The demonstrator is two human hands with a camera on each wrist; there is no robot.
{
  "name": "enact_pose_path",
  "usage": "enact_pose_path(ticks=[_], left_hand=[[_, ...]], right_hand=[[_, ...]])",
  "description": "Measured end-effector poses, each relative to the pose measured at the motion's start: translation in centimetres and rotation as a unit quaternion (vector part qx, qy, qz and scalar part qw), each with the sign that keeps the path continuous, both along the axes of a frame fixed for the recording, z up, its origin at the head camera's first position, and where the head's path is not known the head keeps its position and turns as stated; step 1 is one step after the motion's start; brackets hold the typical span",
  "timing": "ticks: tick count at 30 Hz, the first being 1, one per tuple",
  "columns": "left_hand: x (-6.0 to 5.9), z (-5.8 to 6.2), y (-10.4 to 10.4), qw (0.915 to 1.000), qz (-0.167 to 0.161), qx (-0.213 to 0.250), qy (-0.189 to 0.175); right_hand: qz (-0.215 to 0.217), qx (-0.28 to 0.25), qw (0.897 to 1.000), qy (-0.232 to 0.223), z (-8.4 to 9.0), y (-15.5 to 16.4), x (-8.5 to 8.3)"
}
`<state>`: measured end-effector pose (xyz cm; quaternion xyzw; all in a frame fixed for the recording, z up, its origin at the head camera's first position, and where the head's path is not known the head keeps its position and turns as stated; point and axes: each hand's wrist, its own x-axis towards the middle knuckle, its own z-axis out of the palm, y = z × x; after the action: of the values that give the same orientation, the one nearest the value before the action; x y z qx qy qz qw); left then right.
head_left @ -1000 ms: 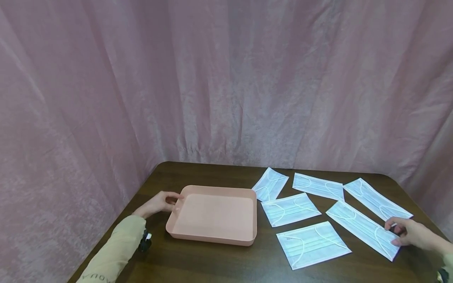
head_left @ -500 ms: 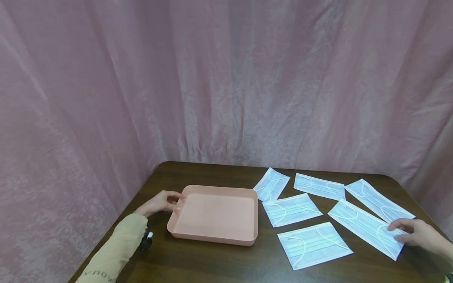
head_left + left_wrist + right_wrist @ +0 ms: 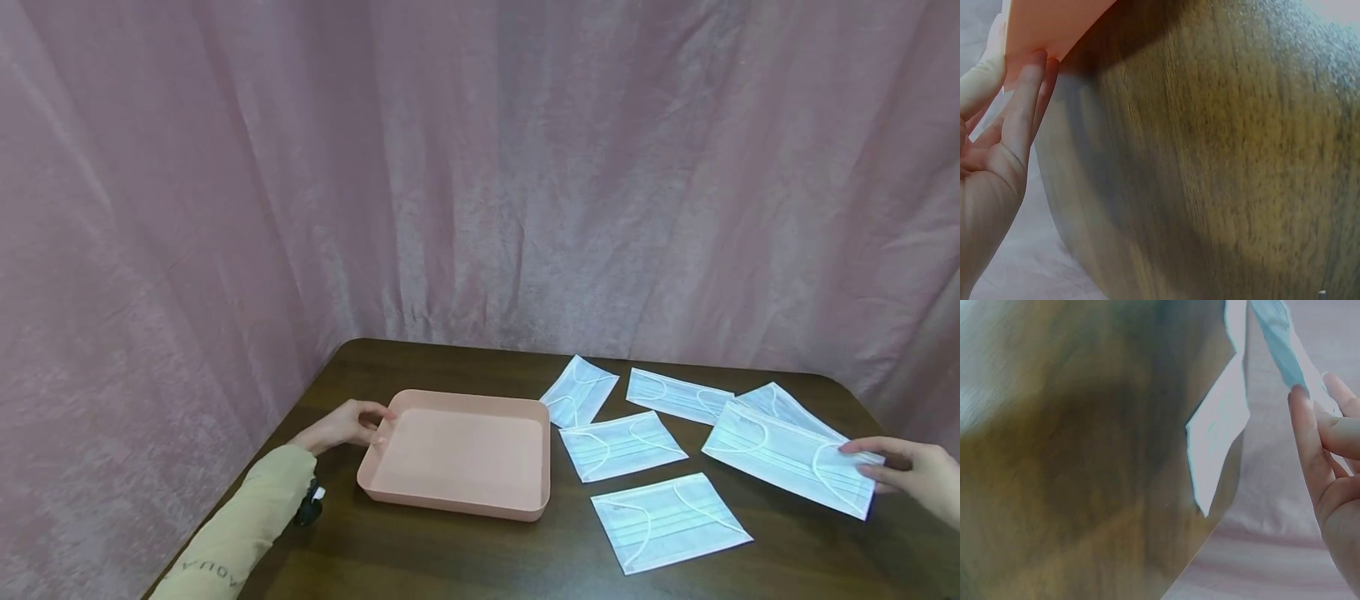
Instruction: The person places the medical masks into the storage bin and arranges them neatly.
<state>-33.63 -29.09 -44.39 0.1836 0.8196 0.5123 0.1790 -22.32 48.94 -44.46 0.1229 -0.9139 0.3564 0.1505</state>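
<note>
Pinching 1 face mask w/ right hand, 5 more masks flat on table, left hand fingers gripping 1 pink tray rim.

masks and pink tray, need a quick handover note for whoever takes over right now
Left hand: holds the left rim of the shallow pink plastic tray, which has nothing in it.
Right hand: pinches the right end of one pale blue pleated face mask, lifted off the dark wooden table.
Five more masks lie flat right of the tray, the closest being the near mask.
Done: one mask picked up.
Left, likely: all six into the tray.
</note>
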Motion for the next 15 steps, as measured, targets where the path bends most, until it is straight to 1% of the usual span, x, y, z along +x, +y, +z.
enact_pose_path(ticks=[2, 4, 7, 10, 15], left_hand=[[0.0, 0.0, 0.0, 1.0, -0.002, -0.001, 0.002], [0.0, 0.1, 0.0, 1.0, -0.001, 0.001, 0.001], [0.0, 0.1, 0.0, 1.0, -0.001, 0.003, 0.001], [0.1, 0.0, 0.1, 1.0, 0.003, 0.002, -0.003], [0.0, 0.1, 0.2, 0.9998, 0.016, -0.006, -0.009]], right_hand=[[0.004, -0.013, 1.0, 0.012, 1.1, -1.1, 0.4], [0.006, -0.024, 1.0, 0.01, 2.3, -2.3, 0.7], [0.015, -0.03, 0.999, -0.003, 3.3, -3.9, 0.9], [0.026, -0.04, 0.998, -0.031, 3.8, -5.6, 0.4], [0.048, -0.057, 0.996, -0.056, 4.0, -8.5, -1.1]])
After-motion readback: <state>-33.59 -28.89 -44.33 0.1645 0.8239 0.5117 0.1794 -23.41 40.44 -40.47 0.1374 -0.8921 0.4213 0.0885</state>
